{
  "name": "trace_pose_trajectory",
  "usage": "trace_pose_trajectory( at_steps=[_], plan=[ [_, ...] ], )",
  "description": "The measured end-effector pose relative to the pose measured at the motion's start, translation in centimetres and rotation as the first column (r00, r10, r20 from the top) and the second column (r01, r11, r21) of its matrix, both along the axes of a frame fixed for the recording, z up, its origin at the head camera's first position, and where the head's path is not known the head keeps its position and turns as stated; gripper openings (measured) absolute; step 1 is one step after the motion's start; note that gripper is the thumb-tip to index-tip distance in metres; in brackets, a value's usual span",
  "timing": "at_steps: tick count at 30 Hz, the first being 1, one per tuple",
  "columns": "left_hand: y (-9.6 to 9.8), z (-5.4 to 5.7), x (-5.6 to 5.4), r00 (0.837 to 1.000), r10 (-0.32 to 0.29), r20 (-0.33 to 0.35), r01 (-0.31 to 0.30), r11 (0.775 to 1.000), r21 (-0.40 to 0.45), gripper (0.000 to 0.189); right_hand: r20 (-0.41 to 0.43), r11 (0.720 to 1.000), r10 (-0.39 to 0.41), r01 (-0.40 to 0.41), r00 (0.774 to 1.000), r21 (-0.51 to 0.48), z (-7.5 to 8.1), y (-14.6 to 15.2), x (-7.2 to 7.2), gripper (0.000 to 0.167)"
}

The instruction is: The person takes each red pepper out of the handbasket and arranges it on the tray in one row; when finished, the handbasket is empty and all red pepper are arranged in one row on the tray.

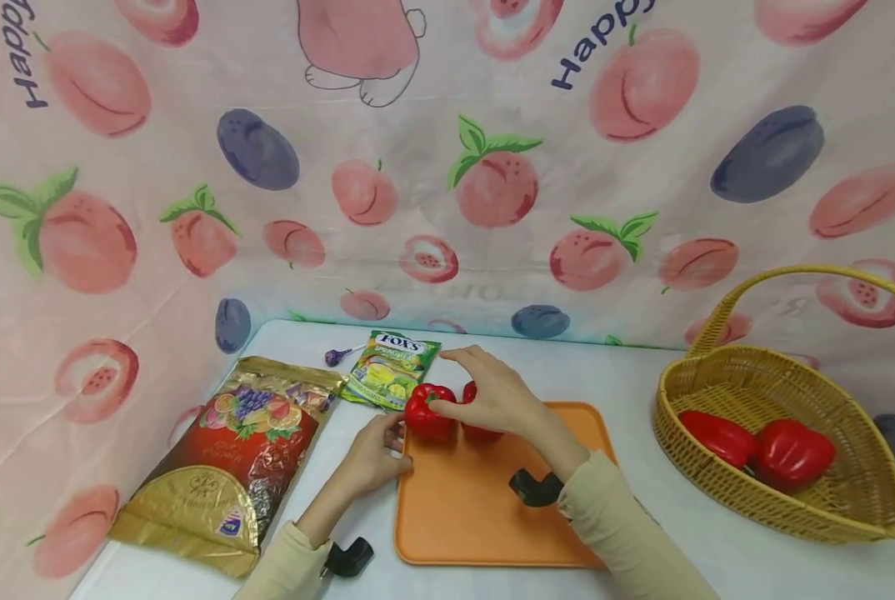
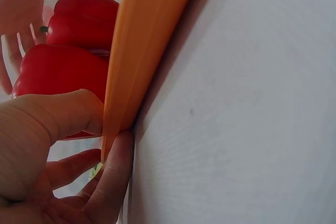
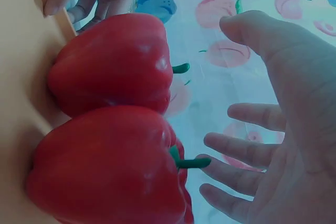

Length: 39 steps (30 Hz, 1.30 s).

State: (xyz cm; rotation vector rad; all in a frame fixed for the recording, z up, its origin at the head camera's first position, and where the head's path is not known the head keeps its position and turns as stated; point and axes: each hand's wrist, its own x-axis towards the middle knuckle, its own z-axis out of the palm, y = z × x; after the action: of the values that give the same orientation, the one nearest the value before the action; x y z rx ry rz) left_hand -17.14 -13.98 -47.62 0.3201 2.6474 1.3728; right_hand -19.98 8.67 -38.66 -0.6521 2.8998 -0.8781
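Observation:
Two red bell peppers with green stems stand side by side near the far left corner of an orange tray (image 1: 485, 512). The left pepper (image 1: 423, 423) shows well in the head view; my right hand partly covers the right pepper (image 1: 483, 434). My left hand (image 1: 370, 456) pinches the tray's left edge, thumb on the upper side and fingers underneath, as the left wrist view shows. Spread above the peppers is my right hand (image 1: 498, 398), holding nothing. In the right wrist view, its fingertips hover just off the stem of the nearer pepper (image 3: 105, 166).
A yellow woven basket (image 1: 668, 417) with a tall handle stands on the right, two red peppers (image 1: 792, 454) inside. Left of the tray lies a large gold and red candy bag (image 1: 230, 462). Behind are a green Fox's packet (image 1: 391, 367) and a lollipop (image 1: 333, 357). A fruit-print curtain (image 1: 417, 208) hangs behind.

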Motion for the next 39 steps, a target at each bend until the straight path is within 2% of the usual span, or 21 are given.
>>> trace_pose_trajectory(
  at_steps=[9, 20, 32, 39],
  plan=[
    [-0.2, -0.4, 0.0, 1.000, -0.011, -0.012, 0.012, 1.000, 0.014, 0.066, -0.001, 0.996, -0.061, 0.061, 0.998, -0.072, -0.4, 0.7, 0.5, 0.076],
    [-0.3, -0.4, 0.0, 1.000, -0.011, -0.014, 0.012, 1.000, 0.018, 0.065, -0.024, 0.985, -0.105, 0.101, 0.994, -0.137, -0.7, 2.3, 0.6, 0.074],
    [-0.2, -0.3, -0.1, 1.000, -0.007, -0.002, 0.007, 1.000, 0.012, 0.066, -0.050, 0.969, -0.116, 0.102, 0.992, -0.224, -1.0, 4.7, 0.6, 0.072],
    [-0.3, -0.3, -0.1, 1.000, -0.009, -0.011, 0.009, 1.000, 0.015, 0.065, -0.016, 0.959, -0.144, 0.135, 0.989, -0.247, -1.2, 5.8, 0.6, 0.072]
  ],
)
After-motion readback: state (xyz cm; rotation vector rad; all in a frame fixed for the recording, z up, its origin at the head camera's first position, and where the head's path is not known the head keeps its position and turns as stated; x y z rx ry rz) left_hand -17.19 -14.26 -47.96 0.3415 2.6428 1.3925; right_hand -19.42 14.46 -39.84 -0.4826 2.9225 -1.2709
